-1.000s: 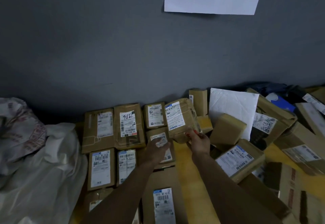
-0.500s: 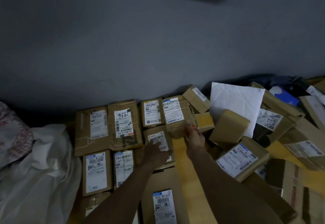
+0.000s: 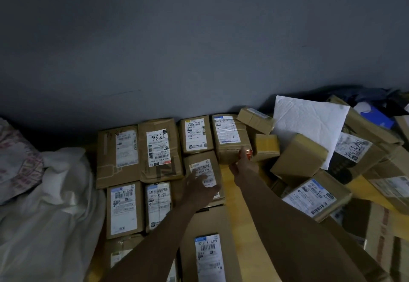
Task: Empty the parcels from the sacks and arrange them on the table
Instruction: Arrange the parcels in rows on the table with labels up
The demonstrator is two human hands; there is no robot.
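Note:
Brown parcels with white labels lie in rows on the yellow table [image 3: 231, 211] against the grey wall. My right hand [image 3: 242, 163] holds the near right corner of a brown parcel [image 3: 229, 138], which lies flat at the right end of the back row. My left hand [image 3: 199, 187] is spread open over a small labelled parcel [image 3: 202, 167] just in front of that row; whether it touches the parcel is unclear. A crumpled white sack [image 3: 55, 211] lies at the left, with a printed sack [image 3: 17, 162] behind it.
A loose heap of brown boxes [image 3: 298, 157] fills the right side, with a white padded envelope [image 3: 309, 122] leaning on it and a labelled box [image 3: 316, 197] at its front. A large carton [image 3: 208, 253] sits between my forearms. The wall closes off the back.
My right hand has lowered the tilted parcel flat into the back row beside the other boxes. My left hand has stayed over the small parcel. The view has tipped downward.

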